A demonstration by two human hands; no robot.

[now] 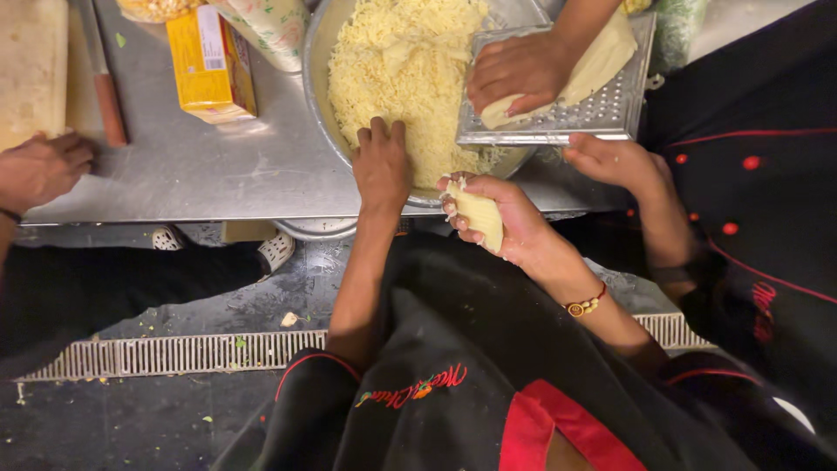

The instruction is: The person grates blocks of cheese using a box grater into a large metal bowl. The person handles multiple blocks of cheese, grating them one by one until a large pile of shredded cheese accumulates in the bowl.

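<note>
Table: the steel table [235, 166] runs under everything, its front edge just below the wearer's fingertips.
Bowl: a wide metal bowl [324, 105] heaped with grated cheese [410, 70] sits straight ahead of both hands.
Grater: a flat metal grater [602, 109] lies across the bowl's right rim, beyond the right-hand fingers; a co-worker's hand [519, 74] presses a cheese slab [602, 61] on it, and the co-worker's other hand [615, 161] steadies its near edge.
Carton: a yellow carton [212, 63] stands well left of the left-hand fingers.
Left hand: the left hand [382, 166] rests palm-down in the shreds, fingers together and flat, gripping nothing.
Right hand: the right hand [501, 218] has fingers curled tight around a cheese piece [479, 218], just off the bowl's near rim.
Far left: another person's hand [39, 170] rests on the table edge.
</note>
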